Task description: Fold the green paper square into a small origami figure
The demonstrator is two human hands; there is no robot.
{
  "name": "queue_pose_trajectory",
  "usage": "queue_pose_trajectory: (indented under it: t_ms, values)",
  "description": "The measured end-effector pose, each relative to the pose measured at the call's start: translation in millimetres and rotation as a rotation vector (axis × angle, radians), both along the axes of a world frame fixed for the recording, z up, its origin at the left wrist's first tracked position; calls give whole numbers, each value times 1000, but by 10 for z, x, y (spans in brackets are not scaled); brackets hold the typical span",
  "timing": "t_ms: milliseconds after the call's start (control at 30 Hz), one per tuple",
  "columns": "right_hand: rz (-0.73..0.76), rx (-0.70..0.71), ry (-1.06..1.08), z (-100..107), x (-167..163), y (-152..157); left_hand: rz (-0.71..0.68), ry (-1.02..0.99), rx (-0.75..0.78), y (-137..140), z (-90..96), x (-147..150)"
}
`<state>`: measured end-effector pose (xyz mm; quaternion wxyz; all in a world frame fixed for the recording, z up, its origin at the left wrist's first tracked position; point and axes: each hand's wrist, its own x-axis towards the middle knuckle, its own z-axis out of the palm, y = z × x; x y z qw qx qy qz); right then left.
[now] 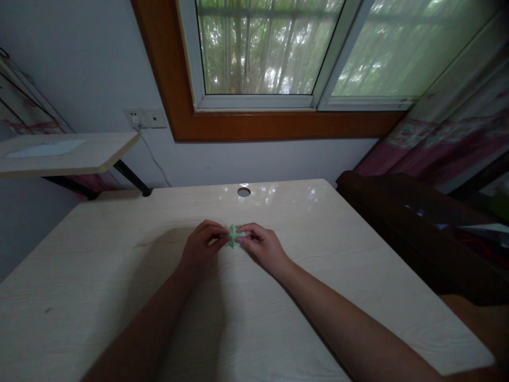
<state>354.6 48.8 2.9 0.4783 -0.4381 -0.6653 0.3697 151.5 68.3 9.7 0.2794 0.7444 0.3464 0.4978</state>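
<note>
A small light-green folded paper piece point(233, 236), pointed at its top and bottom like a star, is held between both hands above the pale wooden desk point(342, 297). My left hand point(203, 244) pinches its left side between thumb and fingers. On the opposite side, my right hand point(264, 245) grips the right edge in the same way. The fingertips cover the side parts of the paper, so its full shape is partly hidden.
A raised shelf point(95, 151) on black legs stands at the desk's back left. Near the back edge is a round cable hole point(244, 192). A white cord point(153, 156) hangs from the wall socket. Dark wooden furniture point(397, 228) borders the right side.
</note>
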Motion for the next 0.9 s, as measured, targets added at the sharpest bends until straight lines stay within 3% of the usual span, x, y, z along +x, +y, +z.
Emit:
queue_pose_trajectory:
  t_ms: [167,333,600,900]
  values:
    - [-9,166,-173,63,21,-8,-2,-15,-1,-6,24,9]
    - [-95,307,-133,75,28,9,3,-12,14,-4,24,5]
    - [-142,381,-126,143,32,-25,33,-23,11,-22,39,-6]
    - [-22,382,-240,116,37,-17,20,-25,6,-31,56,19]
